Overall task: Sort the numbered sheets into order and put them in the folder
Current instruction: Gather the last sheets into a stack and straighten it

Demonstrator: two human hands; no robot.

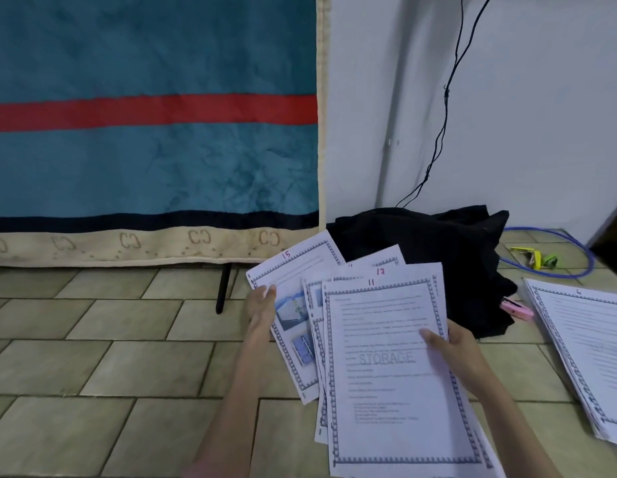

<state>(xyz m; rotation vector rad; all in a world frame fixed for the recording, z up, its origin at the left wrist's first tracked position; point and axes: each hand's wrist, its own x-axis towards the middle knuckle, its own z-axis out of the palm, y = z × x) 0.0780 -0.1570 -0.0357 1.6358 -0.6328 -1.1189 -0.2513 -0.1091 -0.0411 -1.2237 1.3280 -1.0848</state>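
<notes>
The fanned sheets (386,339) sit in the middle of the view, held up over the tiled floor (93,374) by both hands. The front one is marked 11 in red at its top edge and carries a faint STORAGE watermark; 12 peeks out just behind it, and the sheet numbered 15 (293,305) is splayed off to the left. The right hand (455,346) pinches the front of the fan, thumb pressed flat on sheet 11 with the fingers behind. The left hand (262,305) grasps the left edge of sheet 15, fingertips curled over its border.

On the floor to the right lies a second stack (582,346), its top page seemingly marked 6 (the digit is small and hard to read). I judge that to be the pile already sorted, with the higher numbers in hand left to order.

No folder is visible, so the filing step appears undone.

Behind the fan sits a heap of black cloth (438,257), a pink clip (515,308) beside it, and a blue cable (558,257) looping near the wall.
</notes>
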